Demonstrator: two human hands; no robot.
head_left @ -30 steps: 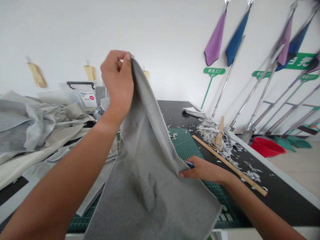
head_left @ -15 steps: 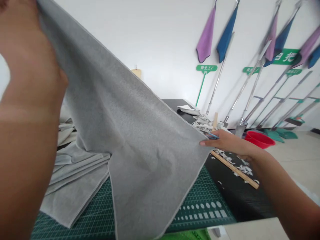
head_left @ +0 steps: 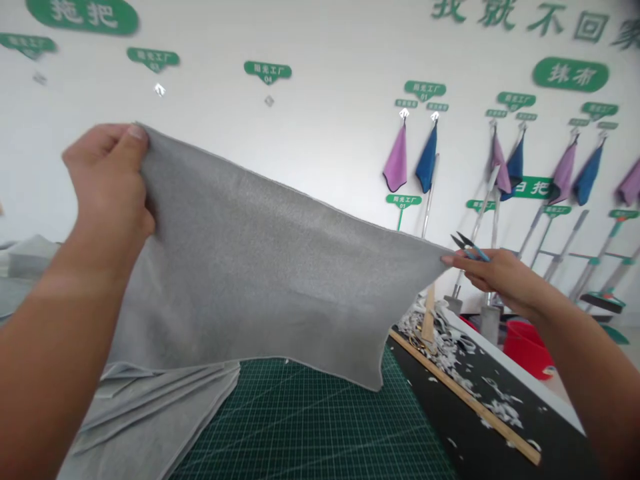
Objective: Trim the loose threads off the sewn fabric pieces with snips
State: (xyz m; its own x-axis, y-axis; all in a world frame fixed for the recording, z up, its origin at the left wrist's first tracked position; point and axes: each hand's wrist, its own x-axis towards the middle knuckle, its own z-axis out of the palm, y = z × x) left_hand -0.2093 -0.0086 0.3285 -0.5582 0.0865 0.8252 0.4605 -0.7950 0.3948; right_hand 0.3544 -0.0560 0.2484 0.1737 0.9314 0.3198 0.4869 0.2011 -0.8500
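A grey cloth (head_left: 280, 267) with a stitched edge hangs stretched between both hands, above the table. My left hand (head_left: 113, 157) pinches its upper left corner, thumb on top. At the upper right corner, my right hand (head_left: 493, 270) grips the cloth between thumb and fingers. That same hand also carries small thread snips (head_left: 473, 251) with blue handles, their dark blades pointing up and left. Under the cloth's lower left part lies a stack of folded grey cloths (head_left: 160, 413), resting on a green cutting mat (head_left: 310, 427).
Right of the mat, a wooden strip (head_left: 470, 397) lies on the black tabletop among white scraps (head_left: 445, 357). A red bucket (head_left: 527, 347) stands on the floor beyond. Purple cloths (head_left: 397, 160) and blue cloths (head_left: 427, 160) hang on the wall, above several mops and brooms.
The view has tilted up, showing more wall. My left hand now sits lower and farther from the camera, and the cloth is spread flatter, its top edge nearer level. Both hands keep hold.
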